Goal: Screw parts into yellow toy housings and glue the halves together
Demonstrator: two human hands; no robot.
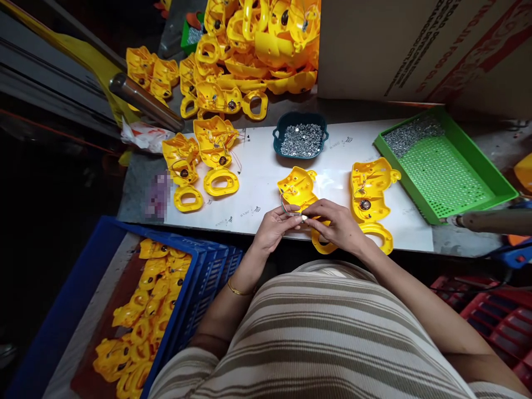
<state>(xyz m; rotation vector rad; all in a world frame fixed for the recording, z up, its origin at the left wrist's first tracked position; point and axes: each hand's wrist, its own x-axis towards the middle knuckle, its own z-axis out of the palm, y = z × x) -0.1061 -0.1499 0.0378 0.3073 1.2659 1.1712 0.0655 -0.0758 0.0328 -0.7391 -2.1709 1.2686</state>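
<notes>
Close together at the table's front edge, my left hand (pixel 274 227) and my right hand (pixel 337 223) meet fingertip to fingertip. Both are closed on a small white part (pixel 305 218) with thin wires running to it. Just beyond them lies an open yellow plastic shell (pixel 297 187), its near end partly hidden by my right hand. A yellow ring-shaped piece (pixel 322 241) sits partly under my right hand. To the right rests another yellow shell (pixel 368 191) with a round dark component and wires, and a second yellow ring (pixel 384 235) below it.
A dark bowl of small screws (pixel 301 139) stands behind the hands. A green perforated tray (pixel 465 172) is at right, near a metal tool (pixel 494 221). Yellow shells (pixel 180 158) lie left, more are heaped behind. A blue crate (pixel 103 238) stands lower left, a cardboard box (pixel 394 50) behind right.
</notes>
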